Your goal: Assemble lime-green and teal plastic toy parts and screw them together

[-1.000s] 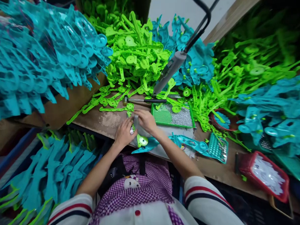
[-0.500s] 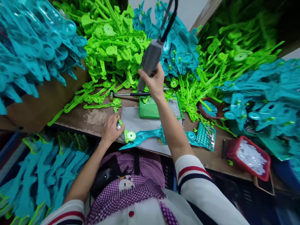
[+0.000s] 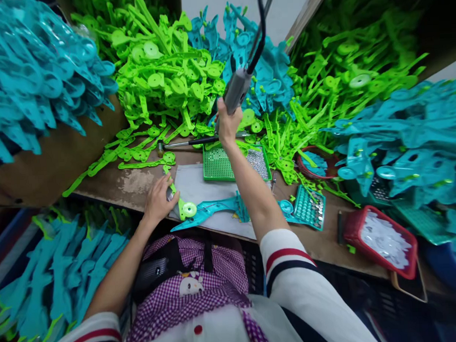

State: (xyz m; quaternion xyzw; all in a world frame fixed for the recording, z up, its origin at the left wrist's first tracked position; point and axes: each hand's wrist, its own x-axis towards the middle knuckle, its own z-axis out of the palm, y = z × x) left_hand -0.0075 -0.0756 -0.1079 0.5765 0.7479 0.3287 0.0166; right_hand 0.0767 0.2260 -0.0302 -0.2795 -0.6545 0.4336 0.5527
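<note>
My right hand (image 3: 229,121) is closed around a grey corded power tool (image 3: 237,90), raised over the back of the green tray (image 3: 217,164). At the bench's front edge, my left hand (image 3: 160,196) has its fingers around the upper part of a green plastic piece (image 3: 181,206); a small shiny object shows at its fingertips. The green piece's round end touches a long blue plastic part (image 3: 214,208), which lies across a pale sheet (image 3: 186,179). My right forearm hides part of the blue piece and of the tray.
Piles of green parts (image 3: 159,78) and blue parts (image 3: 396,133) surround the bench. A hammer (image 3: 189,142) lies behind the tray. To the right are a teal tray (image 3: 309,208) and a red basket (image 3: 351,231) of white pieces.
The view has shifted slightly. My right hand and the power tool have moved a little farther back from the bench's front. My left hand stays at the green piece.
</note>
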